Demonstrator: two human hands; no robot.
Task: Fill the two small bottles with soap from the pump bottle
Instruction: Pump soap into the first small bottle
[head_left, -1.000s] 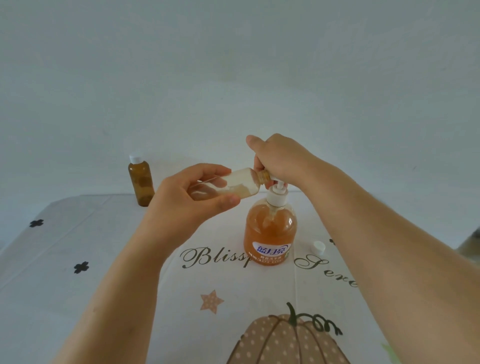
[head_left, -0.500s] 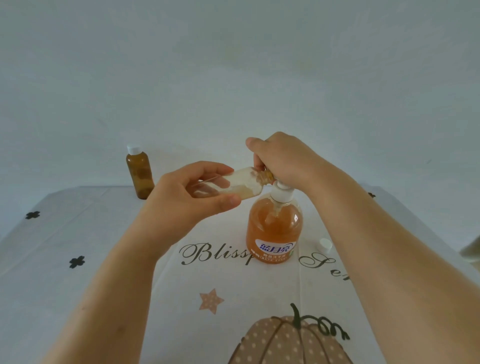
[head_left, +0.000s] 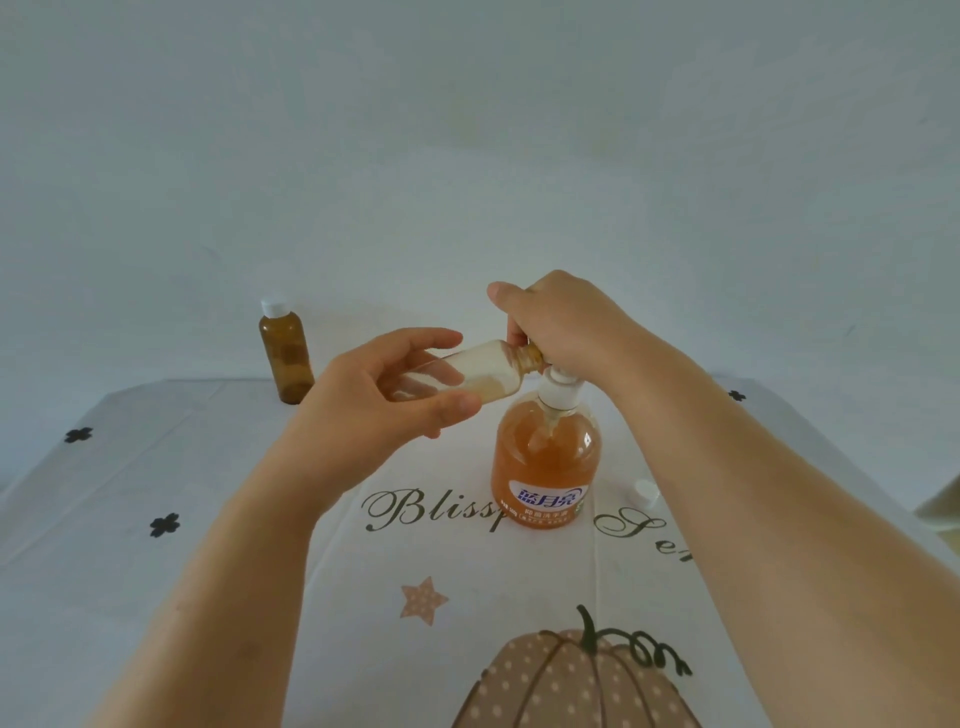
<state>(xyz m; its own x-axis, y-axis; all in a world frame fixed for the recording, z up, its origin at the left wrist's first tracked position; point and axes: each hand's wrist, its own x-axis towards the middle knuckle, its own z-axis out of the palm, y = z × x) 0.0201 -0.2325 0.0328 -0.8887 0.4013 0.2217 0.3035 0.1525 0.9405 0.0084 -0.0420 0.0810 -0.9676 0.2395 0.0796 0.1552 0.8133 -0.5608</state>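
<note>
Tablecloth (head_left: 208, 519) — left hand (head_left: 374, 405) holds small bottle (head_left: 483, 376); right hand (head_left: 561, 322), seemingly, grips pump (head_left: 558, 389).

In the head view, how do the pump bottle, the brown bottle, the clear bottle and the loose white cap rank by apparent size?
1. pump bottle
2 and 3. brown bottle and clear bottle: they look alike. The clear one is nearer and partly covered, so I do not rank them.
4. white cap
</note>
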